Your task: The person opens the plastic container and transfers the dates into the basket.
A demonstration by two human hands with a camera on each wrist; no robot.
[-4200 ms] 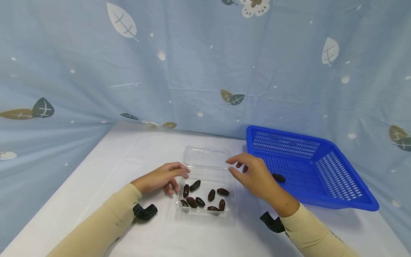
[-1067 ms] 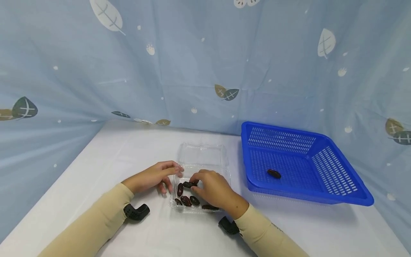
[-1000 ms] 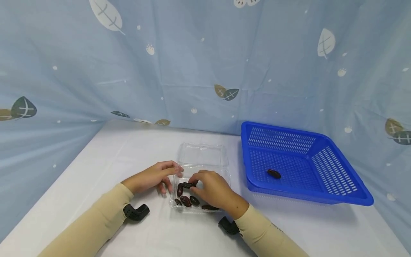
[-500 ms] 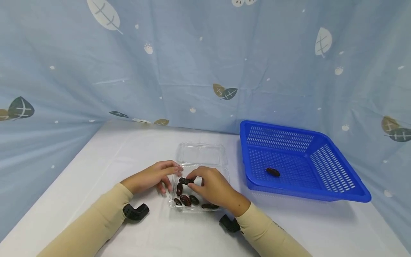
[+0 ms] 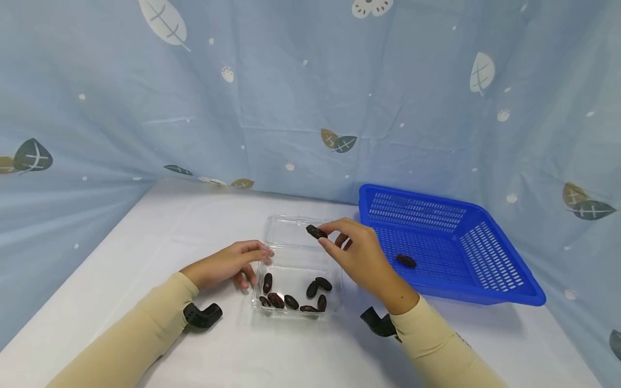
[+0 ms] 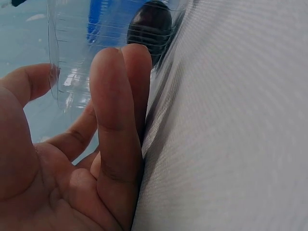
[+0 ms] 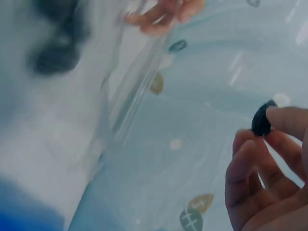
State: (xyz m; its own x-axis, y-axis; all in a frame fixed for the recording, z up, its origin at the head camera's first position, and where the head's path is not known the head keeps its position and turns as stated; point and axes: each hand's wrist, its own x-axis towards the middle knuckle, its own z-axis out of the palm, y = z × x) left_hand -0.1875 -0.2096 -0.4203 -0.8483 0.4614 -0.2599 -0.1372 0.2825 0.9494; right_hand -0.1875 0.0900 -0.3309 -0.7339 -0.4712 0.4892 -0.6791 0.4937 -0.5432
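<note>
A dark brown date is pinched between the thumb and fingers of my right hand, raised over the open lid side of a clear plastic clamshell box. The right wrist view shows the same date at the fingertips. Several dates lie scattered in the box's near half. My left hand holds the box's left rim. In the left wrist view, its fingers stand along the outside of the clear wall, with a date visible through the plastic.
A blue perforated plastic basket stands right of the box, with one date on its floor. The table has a white cloth. Behind it hangs a blue leaf-patterned curtain.
My right hand has lifted a date out of the box and carried it up and to the right. The left hand has stayed at the box's left rim.
</note>
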